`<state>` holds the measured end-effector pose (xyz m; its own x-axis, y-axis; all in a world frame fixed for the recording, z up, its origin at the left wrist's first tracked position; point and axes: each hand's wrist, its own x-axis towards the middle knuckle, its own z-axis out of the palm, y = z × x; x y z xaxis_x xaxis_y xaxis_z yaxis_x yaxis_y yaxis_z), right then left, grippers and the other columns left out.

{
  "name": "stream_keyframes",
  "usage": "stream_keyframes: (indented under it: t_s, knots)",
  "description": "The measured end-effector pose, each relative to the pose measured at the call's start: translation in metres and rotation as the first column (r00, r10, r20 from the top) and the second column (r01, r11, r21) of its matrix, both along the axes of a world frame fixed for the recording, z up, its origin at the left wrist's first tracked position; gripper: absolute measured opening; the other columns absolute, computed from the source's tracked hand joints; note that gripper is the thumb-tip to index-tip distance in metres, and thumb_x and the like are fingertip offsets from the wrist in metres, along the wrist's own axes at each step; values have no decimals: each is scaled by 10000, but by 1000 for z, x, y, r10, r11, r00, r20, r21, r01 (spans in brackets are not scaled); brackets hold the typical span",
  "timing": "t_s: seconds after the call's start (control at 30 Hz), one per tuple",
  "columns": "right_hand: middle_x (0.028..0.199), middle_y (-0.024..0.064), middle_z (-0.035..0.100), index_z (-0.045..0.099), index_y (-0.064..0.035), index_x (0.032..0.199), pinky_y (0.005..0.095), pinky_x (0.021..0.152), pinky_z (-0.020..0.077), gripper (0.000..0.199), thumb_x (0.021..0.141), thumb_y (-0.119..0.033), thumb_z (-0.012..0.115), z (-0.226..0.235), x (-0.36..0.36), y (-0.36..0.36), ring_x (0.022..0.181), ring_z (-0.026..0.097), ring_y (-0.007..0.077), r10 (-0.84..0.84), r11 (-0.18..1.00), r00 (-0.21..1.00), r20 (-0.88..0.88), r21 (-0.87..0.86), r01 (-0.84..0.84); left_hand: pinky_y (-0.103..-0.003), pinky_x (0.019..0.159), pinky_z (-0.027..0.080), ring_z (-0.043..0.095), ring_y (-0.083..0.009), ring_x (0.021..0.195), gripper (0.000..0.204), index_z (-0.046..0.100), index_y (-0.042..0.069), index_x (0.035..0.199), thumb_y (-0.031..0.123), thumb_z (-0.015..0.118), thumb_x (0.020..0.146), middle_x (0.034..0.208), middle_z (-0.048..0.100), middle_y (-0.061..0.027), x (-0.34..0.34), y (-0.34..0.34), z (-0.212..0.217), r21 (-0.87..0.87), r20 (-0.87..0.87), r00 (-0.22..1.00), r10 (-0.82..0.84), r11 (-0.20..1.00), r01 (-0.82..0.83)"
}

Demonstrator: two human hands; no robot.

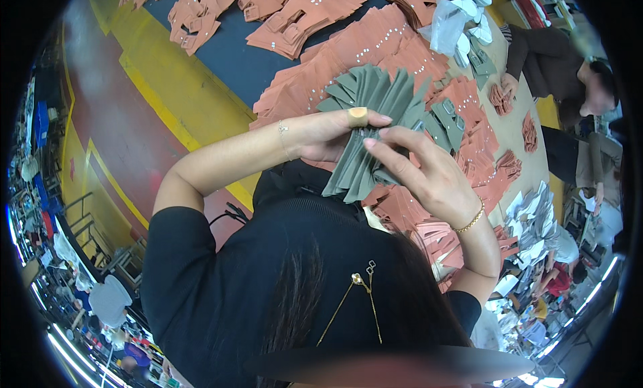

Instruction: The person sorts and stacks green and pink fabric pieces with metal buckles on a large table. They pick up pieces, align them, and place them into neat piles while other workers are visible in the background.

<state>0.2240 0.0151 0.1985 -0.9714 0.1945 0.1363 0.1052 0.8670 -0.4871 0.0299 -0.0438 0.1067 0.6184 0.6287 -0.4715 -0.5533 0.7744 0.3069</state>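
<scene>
A fanned stack of grey-green strap pieces (pixel 372 113) is held up in front of me over the table. My left hand (pixel 328 133), with a plaster on the thumb and a thin bracelet at the wrist, grips the stack from the left. My right hand (pixel 415 163), wearing a gold bead bracelet, holds the stack's right side, fingers spread over the pieces. Below the stack lie heaps of reddish-brown strap pieces (pixel 375 49) with small studs.
The work table (pixel 228 53) has a dark blue top with a yellow edge and carries several piles of reddish-brown pieces, some grey buckled pieces (pixel 447 116) and white wrappers (pixel 455 16). Another person (pixel 556 59) in dark clothes works at the far right.
</scene>
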Motion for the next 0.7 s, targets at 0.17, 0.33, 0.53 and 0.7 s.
stream_keyframes:
  t_s: [0.17, 0.33, 0.53, 0.7]
  knots:
    - [1230, 109, 537, 641, -59, 1155, 331, 771, 535, 414, 744, -14, 620, 3, 7, -2, 950, 629, 233, 16, 1000, 999, 32, -14, -16, -322, 899, 490, 586, -145, 990, 377, 587, 42, 1132, 356, 580, 924, 1097, 604, -69, 5, 1, -1, -16, -30, 994, -105, 994, 105]
    - [1207, 111, 554, 654, -51, 1120, 324, 745, 528, 390, 732, -19, 629, 4, 15, -6, 941, 621, 236, 14, 999, 998, 57, -46, -12, -307, 864, 504, 605, -126, 933, 405, 575, 40, 1159, 355, 607, 907, 1067, 618, -48, 12, 2, 2, -1, -82, 987, -136, 991, 136]
    - [1109, 100, 599, 660, -38, 1037, 357, 751, 509, 332, 706, -52, 651, 6, 23, -6, 958, 606, 253, 47, 999, 998, 45, 7, -48, -300, 857, 520, 627, -123, 960, 425, 571, 39, 1171, 356, 627, 895, 1091, 631, -60, 14, 4, 10, 32, -68, 985, -161, 986, 163]
    - [1078, 58, 605, 654, -70, 981, 397, 826, 469, 299, 683, -97, 665, 7, 26, -6, 1007, 576, 235, 77, 982, 995, 59, 169, -86, -295, 861, 523, 635, -120, 953, 424, 575, 39, 1171, 351, 638, 891, 1087, 640, -56, 16, 7, 13, 21, -86, 975, -203, 979, 205]
